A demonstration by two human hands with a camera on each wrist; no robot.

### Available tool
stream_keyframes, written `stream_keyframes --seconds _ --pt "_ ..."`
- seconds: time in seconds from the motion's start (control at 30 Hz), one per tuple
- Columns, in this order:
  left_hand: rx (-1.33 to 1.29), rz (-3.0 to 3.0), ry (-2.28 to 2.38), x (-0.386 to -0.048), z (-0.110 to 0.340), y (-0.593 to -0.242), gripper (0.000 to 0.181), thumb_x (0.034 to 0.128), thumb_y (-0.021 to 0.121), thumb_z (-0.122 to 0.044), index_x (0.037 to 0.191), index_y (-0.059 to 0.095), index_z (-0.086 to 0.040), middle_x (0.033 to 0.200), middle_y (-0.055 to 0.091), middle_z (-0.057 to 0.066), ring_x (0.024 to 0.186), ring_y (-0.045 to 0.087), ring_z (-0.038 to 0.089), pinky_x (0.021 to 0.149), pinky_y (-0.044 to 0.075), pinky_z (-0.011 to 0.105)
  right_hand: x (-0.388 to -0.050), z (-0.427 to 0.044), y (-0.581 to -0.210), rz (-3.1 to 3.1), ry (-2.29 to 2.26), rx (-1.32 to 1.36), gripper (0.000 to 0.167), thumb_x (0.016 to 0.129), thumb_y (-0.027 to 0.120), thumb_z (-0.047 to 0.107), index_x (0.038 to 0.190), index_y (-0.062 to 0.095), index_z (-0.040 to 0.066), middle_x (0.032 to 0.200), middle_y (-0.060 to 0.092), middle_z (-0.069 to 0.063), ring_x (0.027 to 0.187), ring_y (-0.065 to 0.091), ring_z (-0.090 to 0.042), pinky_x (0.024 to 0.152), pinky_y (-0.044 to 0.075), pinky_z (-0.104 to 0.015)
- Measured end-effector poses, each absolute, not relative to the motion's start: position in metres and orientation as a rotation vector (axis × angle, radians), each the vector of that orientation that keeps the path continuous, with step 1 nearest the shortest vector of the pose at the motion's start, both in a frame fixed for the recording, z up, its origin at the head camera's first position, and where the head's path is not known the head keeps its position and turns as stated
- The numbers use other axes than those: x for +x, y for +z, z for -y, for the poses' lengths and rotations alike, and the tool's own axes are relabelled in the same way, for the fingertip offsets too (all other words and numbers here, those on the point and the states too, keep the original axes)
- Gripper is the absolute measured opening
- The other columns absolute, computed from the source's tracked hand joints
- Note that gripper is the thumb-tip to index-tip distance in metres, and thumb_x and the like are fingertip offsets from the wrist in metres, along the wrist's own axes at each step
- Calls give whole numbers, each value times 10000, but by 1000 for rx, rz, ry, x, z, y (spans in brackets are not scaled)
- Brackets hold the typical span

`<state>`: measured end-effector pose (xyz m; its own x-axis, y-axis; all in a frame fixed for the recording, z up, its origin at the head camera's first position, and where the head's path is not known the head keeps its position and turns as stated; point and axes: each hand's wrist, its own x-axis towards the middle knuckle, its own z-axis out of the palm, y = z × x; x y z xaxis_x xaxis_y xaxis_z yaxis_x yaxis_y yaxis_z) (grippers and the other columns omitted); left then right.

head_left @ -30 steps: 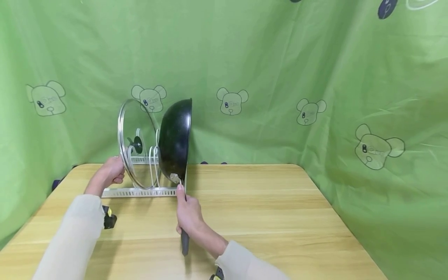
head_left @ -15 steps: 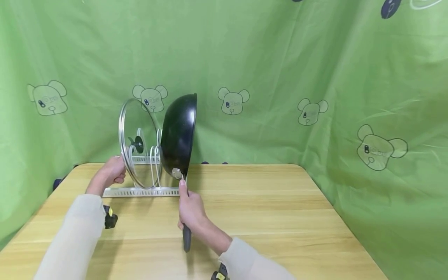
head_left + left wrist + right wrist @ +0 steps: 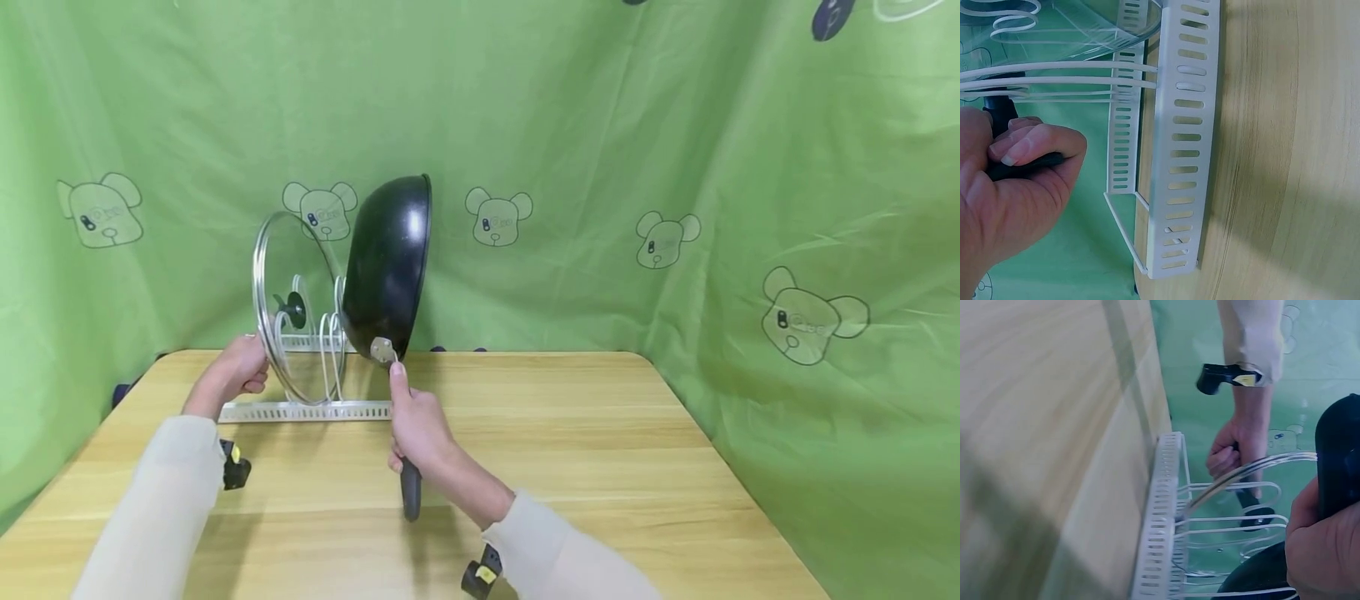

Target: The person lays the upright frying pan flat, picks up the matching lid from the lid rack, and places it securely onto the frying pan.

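A black wok (image 3: 386, 267) hangs tilted on its side at the rack's right end, its rounded underside facing left. My right hand (image 3: 420, 429) grips its dark handle (image 3: 411, 492), thumb lying along the top toward the metal bracket. A clear glass lid (image 3: 258, 283) with a metal rim stands upright in the white wire rack (image 3: 300, 412). On the lid's left side, my left hand (image 3: 243, 367) curls round a black handle (image 3: 1032, 165) that leads to the lid's dark knob base (image 3: 1257, 517). The wok's inside is hidden.
The rack's slotted rails rest on a wooden table (image 3: 585, 450), with wire loops (image 3: 330, 358) rising between them. Green cloth (image 3: 570, 100) with bear outlines hangs behind and at both sides. Both wrists wear black bands with small devices (image 3: 237, 467).
My right hand has lifted the wok up and slightly right, and its handle end has swung right. The left hand, lid and rack have stayed put.
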<state>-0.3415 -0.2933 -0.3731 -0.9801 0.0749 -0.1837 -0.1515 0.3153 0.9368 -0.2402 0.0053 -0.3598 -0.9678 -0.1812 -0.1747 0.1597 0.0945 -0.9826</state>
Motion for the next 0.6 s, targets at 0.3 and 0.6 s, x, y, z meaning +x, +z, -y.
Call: stream_keyframes --seconds 0.3,0.6 --pt "-67 -2374 1732 -340 295 -374 626 1001 231 -717 741 409 -177 573 336 -114 486 329 52 475 344 215 -242 -12 -335 -2071 -2000 -76 629 993 393 707 732 447 137 463 353 21 343 359 -134 349 357 -249" --pt "-70 -2375 1753 -341 293 -375 628 992 267 -730 726 413 -181 571 329 -117 482 322 52 465 340 213 -243 -23 -309 -2069 -1991 -141 624 1013 375 682 725 434 132 479 345 30 354 353 -124 344 358 -249"
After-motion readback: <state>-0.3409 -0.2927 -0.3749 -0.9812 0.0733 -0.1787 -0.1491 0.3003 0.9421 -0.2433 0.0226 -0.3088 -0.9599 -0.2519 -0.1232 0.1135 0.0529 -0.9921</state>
